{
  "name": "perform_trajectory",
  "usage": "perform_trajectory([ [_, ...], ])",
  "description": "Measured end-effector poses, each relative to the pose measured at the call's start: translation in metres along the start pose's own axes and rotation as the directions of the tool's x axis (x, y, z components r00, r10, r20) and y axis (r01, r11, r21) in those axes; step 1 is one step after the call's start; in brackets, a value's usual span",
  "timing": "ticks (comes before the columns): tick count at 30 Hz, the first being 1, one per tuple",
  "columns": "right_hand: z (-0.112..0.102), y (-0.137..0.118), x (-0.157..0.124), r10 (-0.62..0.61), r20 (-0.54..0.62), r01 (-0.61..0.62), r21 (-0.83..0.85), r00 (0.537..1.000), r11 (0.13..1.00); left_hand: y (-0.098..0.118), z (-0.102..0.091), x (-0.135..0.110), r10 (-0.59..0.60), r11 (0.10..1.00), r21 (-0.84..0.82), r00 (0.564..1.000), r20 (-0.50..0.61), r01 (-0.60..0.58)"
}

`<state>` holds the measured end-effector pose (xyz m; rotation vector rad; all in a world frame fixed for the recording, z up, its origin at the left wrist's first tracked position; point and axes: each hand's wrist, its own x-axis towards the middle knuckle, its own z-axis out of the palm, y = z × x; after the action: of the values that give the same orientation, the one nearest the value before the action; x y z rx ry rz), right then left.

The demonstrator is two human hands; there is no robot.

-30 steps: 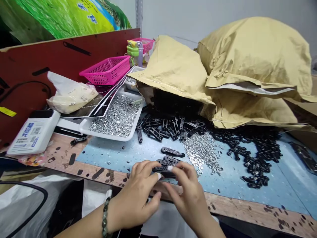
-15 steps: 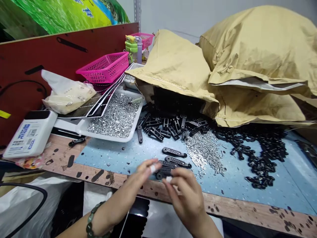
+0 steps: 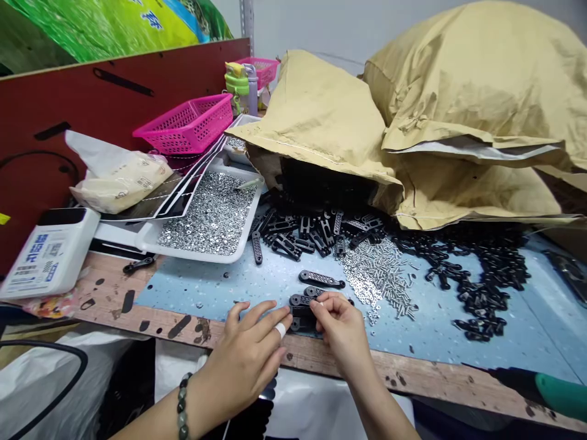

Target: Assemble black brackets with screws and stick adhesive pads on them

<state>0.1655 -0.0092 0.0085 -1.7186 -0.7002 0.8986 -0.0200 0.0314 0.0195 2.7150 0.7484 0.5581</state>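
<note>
The blue surface (image 3: 192, 284) runs out of view at right, as does the big paper sack (image 3: 477, 79). Writing on the green bag (image 3: 114, 30) is cropped; blue print on the white box (image 3: 68, 247) is too small to read. The left hand (image 3: 247, 354) is open beside black strips (image 3: 300, 300) near the front edge; the right hand (image 3: 342, 333), fingers curled, partly covers them, its grip hidden: cannot tell.

Matt black plastic is seen in perforated links (image 3: 321, 279) near the table's front edge (image 3: 435, 380), which is faced with blotched wood grain. Bright metal is seen in the loose pins (image 3: 383, 278) and in nuts (image 3: 204, 217) held by a smooth white plastic tray (image 3: 250, 223) toward the left edge. Creased, matt paper is presented by sacks (image 3: 325, 116) along the back edge.
</note>
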Motion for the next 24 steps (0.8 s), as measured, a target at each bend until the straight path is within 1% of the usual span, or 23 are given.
perform_trajectory([
  [3,0.001,0.0,0.0,0.01,-0.022,-0.011,-0.009,1.0,1.0,-0.001,-0.001,-0.001,0.002,1.0,0.012,1.0,-0.003,-0.001],
  [7,0.003,0.0,0.0,0.02,-0.011,-0.02,-0.022,1.0,1.0,-0.002,-0.001,-0.001,0.002,1.0,0.015,1.0,0.003,-0.002],
  [10,0.003,-0.001,-0.001,-0.007,-0.007,0.006,-0.041,1.0,0.999,-0.001,-0.002,0.0,0.012,1.0,0.014,1.0,-0.001,-0.012],
  [14,0.004,-0.002,-0.002,-0.133,-0.028,0.127,-0.168,0.991,0.978,-0.001,-0.004,0.003,0.015,1.0,0.005,1.0,-0.001,-0.015],
  [16,0.004,-0.003,-0.003,-0.175,-0.032,0.163,-0.227,0.984,0.96,-0.001,-0.005,0.004,0.024,1.0,0.004,1.0,0.0,-0.024],
  [21,0.001,-0.004,-0.001,-0.178,0.003,0.169,-0.322,0.984,0.931,0.001,-0.002,0.007,0.016,1.0,0.021,1.0,0.003,-0.016],
  [24,-0.002,-0.005,0.001,-0.213,0.055,0.216,-0.415,0.976,0.884,0.003,0.004,0.01,-0.002,0.998,0.055,1.0,-0.008,0.002],
])
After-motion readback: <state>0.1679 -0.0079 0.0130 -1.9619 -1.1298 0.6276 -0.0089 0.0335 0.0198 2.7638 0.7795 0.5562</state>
